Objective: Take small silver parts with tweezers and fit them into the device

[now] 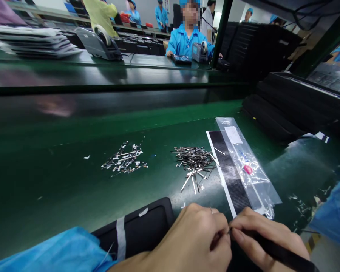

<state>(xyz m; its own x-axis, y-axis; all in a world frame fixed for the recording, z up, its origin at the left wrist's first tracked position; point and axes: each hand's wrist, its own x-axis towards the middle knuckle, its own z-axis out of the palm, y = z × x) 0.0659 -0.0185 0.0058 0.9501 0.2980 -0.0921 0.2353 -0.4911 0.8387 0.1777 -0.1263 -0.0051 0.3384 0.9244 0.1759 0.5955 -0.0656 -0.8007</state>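
text: none legible | bag label [233, 135] — white (print too small)
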